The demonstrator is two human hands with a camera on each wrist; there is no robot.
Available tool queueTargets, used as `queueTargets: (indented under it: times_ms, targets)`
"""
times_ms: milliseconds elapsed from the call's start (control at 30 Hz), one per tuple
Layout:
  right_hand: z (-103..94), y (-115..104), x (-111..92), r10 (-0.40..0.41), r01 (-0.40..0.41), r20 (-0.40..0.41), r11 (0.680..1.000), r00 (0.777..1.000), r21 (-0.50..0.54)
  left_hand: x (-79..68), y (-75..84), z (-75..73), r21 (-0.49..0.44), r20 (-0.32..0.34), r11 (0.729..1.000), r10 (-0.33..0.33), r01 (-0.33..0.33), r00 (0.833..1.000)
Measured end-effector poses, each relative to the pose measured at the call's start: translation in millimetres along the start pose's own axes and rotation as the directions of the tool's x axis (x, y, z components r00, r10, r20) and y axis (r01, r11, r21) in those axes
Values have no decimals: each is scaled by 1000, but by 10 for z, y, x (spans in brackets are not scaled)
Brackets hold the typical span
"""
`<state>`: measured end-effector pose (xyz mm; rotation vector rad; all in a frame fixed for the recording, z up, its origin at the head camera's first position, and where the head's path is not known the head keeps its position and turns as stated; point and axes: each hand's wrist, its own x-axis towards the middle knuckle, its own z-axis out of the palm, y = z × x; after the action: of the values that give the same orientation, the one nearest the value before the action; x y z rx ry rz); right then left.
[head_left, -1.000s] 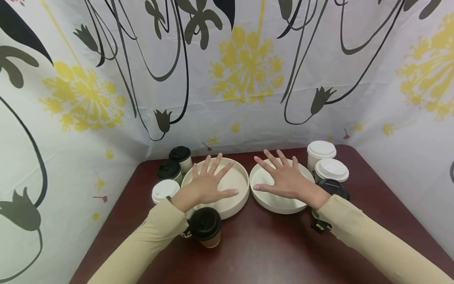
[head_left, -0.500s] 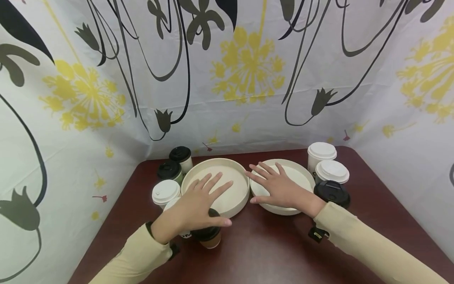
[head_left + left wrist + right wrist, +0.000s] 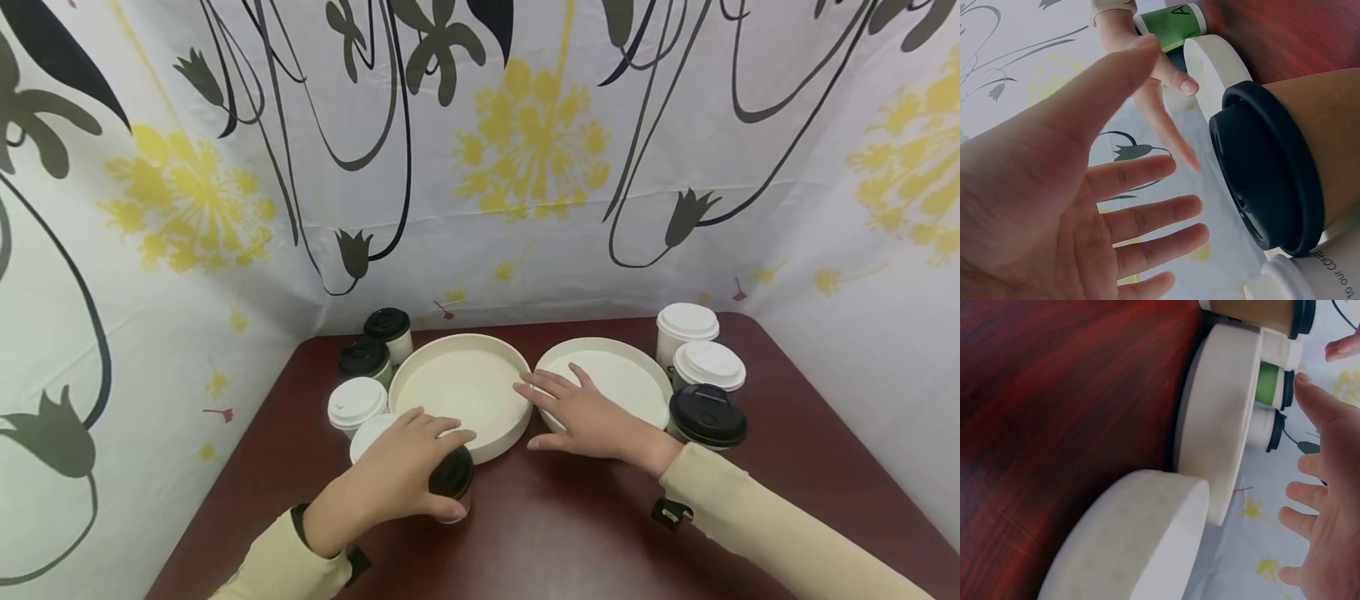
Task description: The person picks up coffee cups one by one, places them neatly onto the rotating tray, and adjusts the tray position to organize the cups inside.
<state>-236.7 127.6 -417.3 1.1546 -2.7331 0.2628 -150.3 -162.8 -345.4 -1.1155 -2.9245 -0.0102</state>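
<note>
Head view: left hand poised at the black-lidded brown cup, fingers spread wide, nothing gripped, contact impossible to confirm from this angle. Brown cup upright on the tabletop, just in front of the left tray and just beside a white-lidded cup. Chief worry here: too much sideways push while closing in, enough perhaps to tip the brown cup or drive it into the tray wall. Might also bump that white-lidded neighbour, partly hidden under the hand. Right hand over the near edge of the right tray, fingers apart and extended, holding nothing; a low sweep from there, and quite possibly a snagged rim and one tray shoved against the other.

Left wrist view: fingers stretched and well separated, palm bare, black lid apart from the fingertips. Could misjudge that gap and pinch only the lid, likely to pop loose if poorly seated. Printed white cup crowded close to the brown one, so little room on that side.

Right wrist view: fingers wide again, apart from the tray walls. Trays very near each other, brown cup beyond. Some risk of both hands colliding there, if hurried.
</note>
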Motion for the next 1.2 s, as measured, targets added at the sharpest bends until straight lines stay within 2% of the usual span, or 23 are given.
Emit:
queueTargets:
  times_ms: [333, 667, 1200]
  targets:
    - [194, -24, -40, -32, 32, 10, 999, 999, -12, -18, -34, 53, -2, 12, 1000, 0, 0, 1000]
    - [317, -33, -93, -41, 41, 40, 999, 998, 2, -39, -46, 82, 18, -14, 1000, 7, -6, 1000]
    - [339, -80, -145, -92, 93, 33, 995, 995, -31, -51, -68, 114, 8, -10, 1000, 2, -2, 1000]
